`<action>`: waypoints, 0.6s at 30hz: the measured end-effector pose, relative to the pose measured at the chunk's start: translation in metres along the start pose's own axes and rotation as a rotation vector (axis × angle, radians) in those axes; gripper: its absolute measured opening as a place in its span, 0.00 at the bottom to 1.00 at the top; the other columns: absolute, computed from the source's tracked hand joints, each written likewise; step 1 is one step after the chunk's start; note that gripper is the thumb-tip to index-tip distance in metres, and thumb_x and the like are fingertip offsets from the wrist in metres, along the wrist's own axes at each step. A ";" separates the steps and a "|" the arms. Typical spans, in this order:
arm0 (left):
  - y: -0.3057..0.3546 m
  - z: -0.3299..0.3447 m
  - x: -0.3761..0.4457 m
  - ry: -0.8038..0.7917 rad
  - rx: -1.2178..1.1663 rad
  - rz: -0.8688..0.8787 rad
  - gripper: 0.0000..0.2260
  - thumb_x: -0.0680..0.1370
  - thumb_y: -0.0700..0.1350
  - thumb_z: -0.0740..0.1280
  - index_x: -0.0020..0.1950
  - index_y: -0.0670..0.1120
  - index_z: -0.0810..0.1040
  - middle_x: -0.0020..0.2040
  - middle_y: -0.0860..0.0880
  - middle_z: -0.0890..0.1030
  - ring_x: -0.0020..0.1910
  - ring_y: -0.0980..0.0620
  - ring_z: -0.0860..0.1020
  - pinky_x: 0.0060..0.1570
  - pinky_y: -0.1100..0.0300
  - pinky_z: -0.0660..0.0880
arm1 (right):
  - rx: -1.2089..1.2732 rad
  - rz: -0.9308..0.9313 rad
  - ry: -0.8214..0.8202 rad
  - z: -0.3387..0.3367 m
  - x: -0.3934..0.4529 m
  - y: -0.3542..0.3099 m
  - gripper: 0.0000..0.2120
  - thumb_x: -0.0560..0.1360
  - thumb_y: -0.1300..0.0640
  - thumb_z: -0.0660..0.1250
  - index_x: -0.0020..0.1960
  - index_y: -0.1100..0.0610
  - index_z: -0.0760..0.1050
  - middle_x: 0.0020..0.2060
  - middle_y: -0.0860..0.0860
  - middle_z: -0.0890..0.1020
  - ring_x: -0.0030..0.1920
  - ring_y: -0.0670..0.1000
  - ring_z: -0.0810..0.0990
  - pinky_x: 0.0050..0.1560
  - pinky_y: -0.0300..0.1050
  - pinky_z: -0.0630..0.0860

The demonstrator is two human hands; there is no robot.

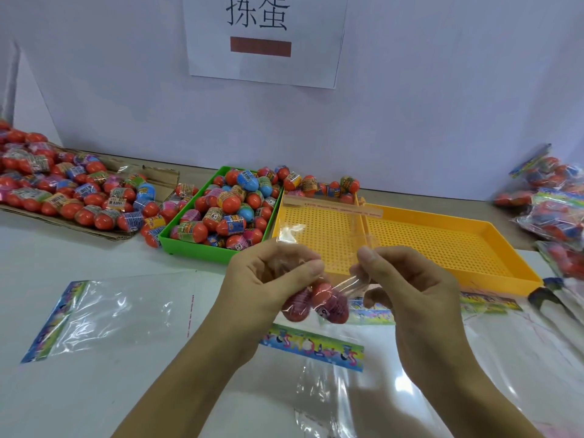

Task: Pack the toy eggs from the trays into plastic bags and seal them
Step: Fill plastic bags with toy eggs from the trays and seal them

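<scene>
Sealing step: left hand (271, 273) and right hand (407, 279) each pinch the neck of a clear bag (319, 248) above the desk (94, 390). About 3 toy eggs (319, 303) hang inside, count blurry. Next: fold the adhesive flap (331, 206) down squarely and press.

The plastic bag (319, 238) in my grip is clear, glossy film that creases. The toy eggs (221, 213) are shiny smooth plastic. The yellow tray (442, 241) is perforated matt plastic, the green tray (196, 246) smooth plastic. Brown cardboard (158, 178) looks matt. The white worktop (94, 248) shines faintly.
</scene>
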State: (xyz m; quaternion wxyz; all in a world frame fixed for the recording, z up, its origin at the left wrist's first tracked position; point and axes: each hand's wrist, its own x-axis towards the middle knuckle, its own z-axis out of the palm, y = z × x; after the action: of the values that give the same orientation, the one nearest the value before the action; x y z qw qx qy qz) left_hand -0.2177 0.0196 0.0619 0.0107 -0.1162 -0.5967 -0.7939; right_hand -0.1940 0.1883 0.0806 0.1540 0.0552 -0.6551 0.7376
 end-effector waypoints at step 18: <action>-0.017 -0.001 -0.004 0.097 0.889 0.466 0.05 0.78 0.43 0.68 0.50 0.47 0.84 0.71 0.50 0.66 0.58 0.57 0.73 0.50 0.66 0.78 | -0.038 0.211 -0.159 0.008 -0.005 0.012 0.03 0.67 0.61 0.75 0.36 0.54 0.82 0.34 0.55 0.83 0.37 0.50 0.84 0.32 0.40 0.78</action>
State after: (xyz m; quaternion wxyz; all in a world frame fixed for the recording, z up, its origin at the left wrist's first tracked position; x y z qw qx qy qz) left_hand -0.2168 0.0229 0.0446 0.2637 -0.1936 -0.8341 -0.4441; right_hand -0.1942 0.1788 0.0691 0.0242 0.0414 -0.6813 0.7305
